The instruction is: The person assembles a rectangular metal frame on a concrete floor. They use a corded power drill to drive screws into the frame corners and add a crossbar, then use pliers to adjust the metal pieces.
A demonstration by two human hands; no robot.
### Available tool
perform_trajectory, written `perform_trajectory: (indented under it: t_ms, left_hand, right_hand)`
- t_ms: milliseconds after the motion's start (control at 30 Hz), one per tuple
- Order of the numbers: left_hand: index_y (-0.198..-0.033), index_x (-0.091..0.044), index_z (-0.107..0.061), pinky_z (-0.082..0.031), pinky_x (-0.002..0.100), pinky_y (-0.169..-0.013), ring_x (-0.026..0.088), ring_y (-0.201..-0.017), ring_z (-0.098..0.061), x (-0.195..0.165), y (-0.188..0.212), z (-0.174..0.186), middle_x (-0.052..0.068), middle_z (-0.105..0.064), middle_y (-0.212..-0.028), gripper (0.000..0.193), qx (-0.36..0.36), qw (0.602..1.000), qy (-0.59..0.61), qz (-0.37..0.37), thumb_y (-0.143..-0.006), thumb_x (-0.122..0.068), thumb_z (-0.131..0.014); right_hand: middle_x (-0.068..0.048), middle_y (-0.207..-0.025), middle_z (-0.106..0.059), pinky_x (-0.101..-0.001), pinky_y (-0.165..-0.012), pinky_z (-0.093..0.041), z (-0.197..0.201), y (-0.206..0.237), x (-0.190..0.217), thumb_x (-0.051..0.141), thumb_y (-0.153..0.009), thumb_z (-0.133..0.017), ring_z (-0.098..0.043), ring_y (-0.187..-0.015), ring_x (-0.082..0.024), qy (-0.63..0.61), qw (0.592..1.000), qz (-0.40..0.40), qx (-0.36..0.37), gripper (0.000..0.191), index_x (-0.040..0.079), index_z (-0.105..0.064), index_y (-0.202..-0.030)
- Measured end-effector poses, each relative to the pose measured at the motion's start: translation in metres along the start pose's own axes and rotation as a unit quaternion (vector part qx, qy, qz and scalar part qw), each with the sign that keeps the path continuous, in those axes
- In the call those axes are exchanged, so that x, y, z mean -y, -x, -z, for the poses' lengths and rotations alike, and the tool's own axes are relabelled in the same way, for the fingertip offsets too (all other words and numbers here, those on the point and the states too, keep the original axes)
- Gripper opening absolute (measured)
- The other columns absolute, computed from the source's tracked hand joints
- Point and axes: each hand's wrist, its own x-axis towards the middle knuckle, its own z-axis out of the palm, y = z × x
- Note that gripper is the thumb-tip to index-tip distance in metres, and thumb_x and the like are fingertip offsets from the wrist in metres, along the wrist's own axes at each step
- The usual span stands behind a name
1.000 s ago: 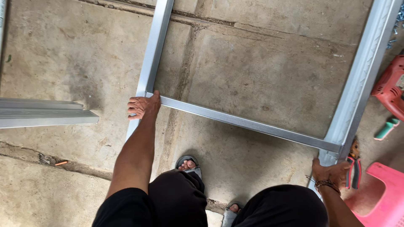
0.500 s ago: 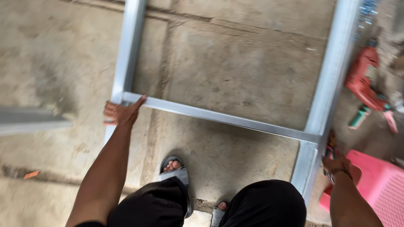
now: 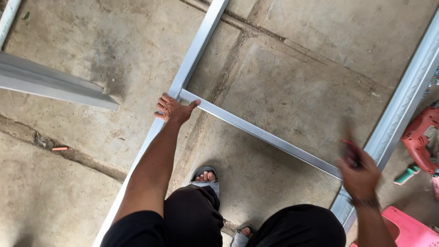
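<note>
A single view, from a camera worn on the person's head, looks almost straight down past black-clad knees and a sandalled foot (image 3: 205, 176) to the concrete floor (image 3: 292, 82). It sits close, at arm's reach above the metal frame (image 3: 256, 129) lying there. The left hand (image 3: 173, 110) falls near the middle, the right hand (image 3: 359, 173) towards the lower right edge, blurred. No second view shares the scene

A silvery metal frame (image 3: 256, 130) lies flat on the concrete floor (image 3: 297, 82), its crossbar joint under the left grip (image 3: 173, 110).
</note>
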Motion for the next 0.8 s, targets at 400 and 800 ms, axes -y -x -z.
perform_trajectory:
  t_ms: [400,800]
  left_hand:
    - [-0.145,0.001,-0.022,-0.016,0.062,-0.109,0.033,-0.136,-0.025,-0.014,0.026,0.018,0.019,-0.032,-0.146,0.138,-0.003,1.000,0.022,-0.003,-0.055,-0.083,-0.084]
    - [-0.149,0.000,-0.025,-0.019,0.061,-0.113,0.033,-0.141,-0.026,-0.021,0.035,0.034,0.019,-0.035,-0.148,0.133,0.044,0.999,0.003,-0.002,-0.060,-0.087,-0.073]
  right_hand:
    - [-0.011,-0.094,-0.072,-0.0411,-0.082,-0.057,-0.293,-0.101,0.339,0.036,-0.081,-0.082,-0.070,-0.090,-0.024,0.308,0.880,0.042,0.359,0.040,0.011,-0.072,-0.111]
    - [-0.018,-0.095,-0.076,-0.0419,-0.085,-0.059,-0.311,-0.095,0.367,0.048,-0.075,-0.087,-0.074,-0.092,-0.029,0.320,0.844,0.065,0.426,0.048,0.005,-0.077,-0.096]
